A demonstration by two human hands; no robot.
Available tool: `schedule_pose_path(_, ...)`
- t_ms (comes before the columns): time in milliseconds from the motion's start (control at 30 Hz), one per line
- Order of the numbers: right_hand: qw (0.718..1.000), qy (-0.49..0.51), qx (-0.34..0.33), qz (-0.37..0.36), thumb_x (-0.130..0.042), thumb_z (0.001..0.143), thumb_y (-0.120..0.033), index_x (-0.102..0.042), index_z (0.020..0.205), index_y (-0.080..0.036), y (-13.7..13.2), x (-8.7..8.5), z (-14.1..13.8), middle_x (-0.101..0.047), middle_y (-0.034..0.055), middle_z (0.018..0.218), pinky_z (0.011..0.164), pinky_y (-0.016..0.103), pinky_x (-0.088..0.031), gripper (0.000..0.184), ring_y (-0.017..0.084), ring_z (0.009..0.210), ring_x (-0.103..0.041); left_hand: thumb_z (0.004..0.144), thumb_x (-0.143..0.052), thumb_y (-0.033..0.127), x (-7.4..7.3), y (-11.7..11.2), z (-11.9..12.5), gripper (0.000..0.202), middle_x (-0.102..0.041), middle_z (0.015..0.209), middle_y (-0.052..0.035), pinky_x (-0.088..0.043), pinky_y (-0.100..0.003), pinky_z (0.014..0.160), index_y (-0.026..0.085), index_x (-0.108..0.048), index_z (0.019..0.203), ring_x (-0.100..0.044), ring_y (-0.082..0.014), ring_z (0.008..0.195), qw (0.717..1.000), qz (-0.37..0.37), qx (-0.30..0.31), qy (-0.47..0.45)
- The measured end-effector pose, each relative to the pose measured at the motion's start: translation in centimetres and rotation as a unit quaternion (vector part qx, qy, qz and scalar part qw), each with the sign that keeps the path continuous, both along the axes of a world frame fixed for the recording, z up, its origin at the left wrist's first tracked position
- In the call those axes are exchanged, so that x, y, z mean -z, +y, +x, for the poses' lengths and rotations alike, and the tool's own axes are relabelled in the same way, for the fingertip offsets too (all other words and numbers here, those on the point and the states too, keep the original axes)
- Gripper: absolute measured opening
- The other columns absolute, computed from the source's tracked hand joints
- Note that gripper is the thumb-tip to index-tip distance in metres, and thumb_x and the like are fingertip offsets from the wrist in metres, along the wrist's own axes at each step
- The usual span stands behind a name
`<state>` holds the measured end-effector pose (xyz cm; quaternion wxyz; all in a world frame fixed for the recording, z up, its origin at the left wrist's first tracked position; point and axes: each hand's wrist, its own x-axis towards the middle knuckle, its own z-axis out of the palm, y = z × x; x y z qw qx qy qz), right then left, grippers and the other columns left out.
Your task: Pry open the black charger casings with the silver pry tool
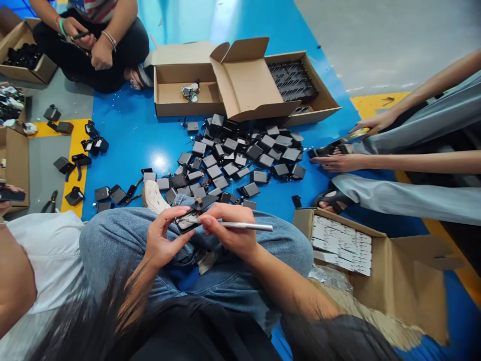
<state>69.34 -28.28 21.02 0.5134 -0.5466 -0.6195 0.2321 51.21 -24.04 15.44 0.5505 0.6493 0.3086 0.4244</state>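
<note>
In my left hand (164, 235) I grip a small black plug-in adapter (184, 225) by its edges, thumb below and fingers above. Its casing lies open and pale inner parts show. A dark cover piece with copper-coloured prongs (199, 201) sticks up at its upper right. My right hand (235, 233) is closed around a slim silver pen-like tool (250, 226), whose tip reaches into the open casing. The tip itself is partly hidden by my fingers. Both hands are above my lap, over the jeans.
A heap of dark grey adapters (225, 160) covers the blue floor ahead. Behind it stand cardboard boxes, one (180, 108) holding a few parts, another (330, 113) dark pieces. At right, an open carton (398, 271) holds white pieces. Co-workers sit left and ahead; another's hands (345, 161) are at right.
</note>
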Motion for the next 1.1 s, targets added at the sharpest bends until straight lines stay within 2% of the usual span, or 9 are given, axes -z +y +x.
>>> schedule_pose_path(200,1.000,0.024,-0.002,-0.007,-0.051,0.102,-0.048,-0.065,0.069,-0.018,0.02,0.27,-0.02,-0.065,0.0004,0.057,0.051,0.023,-0.045,0.047,0.009,0.049,-0.057,0.078,-0.081,0.013,-0.03,-0.02,-0.07,0.043,-0.074,0.118,-0.0070,-0.058,-0.033,0.101,0.024,-0.067,0.117,-0.071,-0.0203,0.114,1.000,0.004,0.007,-0.016)
schedule_pose_path(333,0.999,0.042,0.005,-0.030,-0.050,0.102,-0.051,-0.064,0.066,-0.018,0.01,0.40,-0.16,-0.063,0.0000,0.054,0.050,0.023,-0.044,0.050,0.010,0.048,-0.056,0.077,-0.082,0.013,-0.03,-0.14,-0.09,0.042,-0.074,0.118,-0.0086,-0.058,-0.037,0.104,0.023,-0.069,0.116,-0.070,-0.0225,0.115,1.000,0.004,0.002,-0.010)
schedule_pose_path(533,0.997,0.057,0.017,-0.040,-0.052,0.102,-0.048,-0.063,0.066,-0.018,0.01,0.24,-0.46,-0.060,-0.0005,0.051,0.050,0.024,-0.044,0.048,0.010,0.046,-0.055,0.076,-0.083,0.014,-0.02,-0.32,0.05,0.042,-0.076,0.115,-0.0082,-0.059,-0.040,0.103,0.023,-0.070,0.114,-0.071,-0.0237,0.113,0.999,0.025,-0.016,-0.019)
schedule_pose_path(1100,0.999,0.036,0.002,0.006,-0.054,0.102,-0.034,-0.056,0.065,-0.019,0.21,0.34,-0.73,-0.056,-0.0029,0.054,0.050,0.022,-0.039,0.040,0.008,0.047,-0.050,0.075,-0.084,0.015,0.10,-0.24,0.02,0.040,-0.077,0.113,-0.0076,-0.060,-0.039,0.101,0.022,-0.072,0.112,-0.073,-0.0233,0.110,0.999,0.043,-0.030,-0.009)
